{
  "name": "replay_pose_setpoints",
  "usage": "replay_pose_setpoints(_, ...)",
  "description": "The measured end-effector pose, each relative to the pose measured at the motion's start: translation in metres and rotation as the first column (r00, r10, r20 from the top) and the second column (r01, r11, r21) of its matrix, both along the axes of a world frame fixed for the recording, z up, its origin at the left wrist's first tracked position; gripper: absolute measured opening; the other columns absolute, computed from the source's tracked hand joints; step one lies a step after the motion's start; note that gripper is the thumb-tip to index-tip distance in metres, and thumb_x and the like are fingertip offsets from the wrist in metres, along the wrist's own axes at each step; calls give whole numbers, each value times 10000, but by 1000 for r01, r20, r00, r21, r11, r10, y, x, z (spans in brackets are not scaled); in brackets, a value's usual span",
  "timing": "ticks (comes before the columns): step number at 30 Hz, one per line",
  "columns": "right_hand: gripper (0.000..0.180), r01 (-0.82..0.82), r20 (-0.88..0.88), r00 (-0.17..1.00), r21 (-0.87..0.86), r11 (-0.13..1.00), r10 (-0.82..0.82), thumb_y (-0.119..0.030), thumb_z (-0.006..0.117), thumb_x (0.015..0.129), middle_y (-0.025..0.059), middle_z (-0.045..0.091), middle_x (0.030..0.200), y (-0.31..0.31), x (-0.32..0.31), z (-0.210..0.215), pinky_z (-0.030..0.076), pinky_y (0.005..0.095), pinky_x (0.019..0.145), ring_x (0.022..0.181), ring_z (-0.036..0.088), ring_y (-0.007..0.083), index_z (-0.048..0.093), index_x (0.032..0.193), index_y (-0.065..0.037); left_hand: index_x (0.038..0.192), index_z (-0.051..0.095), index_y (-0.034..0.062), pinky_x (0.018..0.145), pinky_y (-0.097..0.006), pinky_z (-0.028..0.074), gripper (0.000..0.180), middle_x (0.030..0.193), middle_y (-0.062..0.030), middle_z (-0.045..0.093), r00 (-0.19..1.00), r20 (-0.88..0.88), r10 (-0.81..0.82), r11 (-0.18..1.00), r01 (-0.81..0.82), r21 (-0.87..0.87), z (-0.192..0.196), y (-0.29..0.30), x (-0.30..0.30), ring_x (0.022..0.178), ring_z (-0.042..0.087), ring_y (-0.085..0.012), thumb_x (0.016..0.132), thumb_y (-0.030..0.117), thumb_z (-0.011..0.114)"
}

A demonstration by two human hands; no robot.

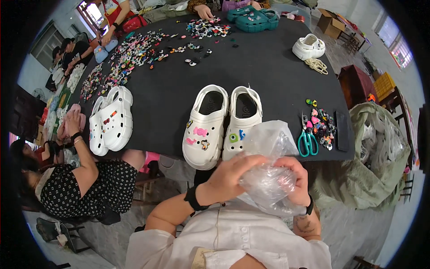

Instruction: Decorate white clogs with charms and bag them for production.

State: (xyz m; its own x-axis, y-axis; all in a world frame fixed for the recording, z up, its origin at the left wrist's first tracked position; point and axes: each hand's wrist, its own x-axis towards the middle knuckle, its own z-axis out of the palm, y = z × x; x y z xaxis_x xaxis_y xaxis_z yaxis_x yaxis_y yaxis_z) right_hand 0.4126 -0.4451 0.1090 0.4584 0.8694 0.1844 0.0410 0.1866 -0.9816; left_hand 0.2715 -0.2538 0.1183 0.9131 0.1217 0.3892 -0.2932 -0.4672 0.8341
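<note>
Close to my body I grip a clear plastic bag (268, 186) with both hands. My left hand (230, 177) is closed on its left side, and my right hand (295, 179) on its right side. Something pinkish shows faintly through the film near my right fingers; I cannot make it out. The bag's upper part covers some of the right white clog (245, 112), which has a green and a blue charm. Beside it at the table's near edge stands the left white clog (201, 143), with pink candy-shaped and other charms on its toe.
Teal-handled scissors (307, 136) and a pile of charms (323, 127) lie right of the clogs, next to a dark flat object (341, 130). Another white pair (112, 121) stands left. Scattered charms (130, 54) and teal clogs (255, 20) are farther back. Other people sit around the table.
</note>
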Motion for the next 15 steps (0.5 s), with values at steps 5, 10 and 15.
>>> replay_pose_setpoints(5, 1330, 14, -26, 1000, -26, 1000, -14, -316, 989, 504, 134, 161, 1586, 1, 1, -11, 234, 438, 1159, 1456, 237, 288, 203, 1543, -46, 1138, 643, 44, 962, -438, 470, 454, 1109, -96, 682, 976, 170, 138, 990, -136, -24, -3, 22, -7, 1068, 612, -320, 687, -16, 655)
replay_pose_setpoints(10, 1116, -94, -76, 993, -48, 994, 90, -234, 920, 619, 144, 235, 1563, 1, -5, -11, 256, 422, 1150, 1421, 304, 274, 280, 1512, -40, 1140, 624, 18, 979, -475, 457, 506, 1143, -150, 647, 974, 41, -225, 972, 227, -66, -17, 7, 6, 1091, 579, -386, 642, -72, 605)
replay_pose_setpoints(15, 625, -38, 1, 999, -96, 995, 38, -96, 813, 728, 160, 591, 1321, -4, 12, -16, 443, 365, 1017, 1152, 595, 215, 564, 1294, -9, 1272, 544, 36, 965, -480, 465, 624, 1329, -262, 472, 980, -67, -185, 982, 186, 16, -28, -6, 6, 1187, 511, -431, 669, -50, 680)
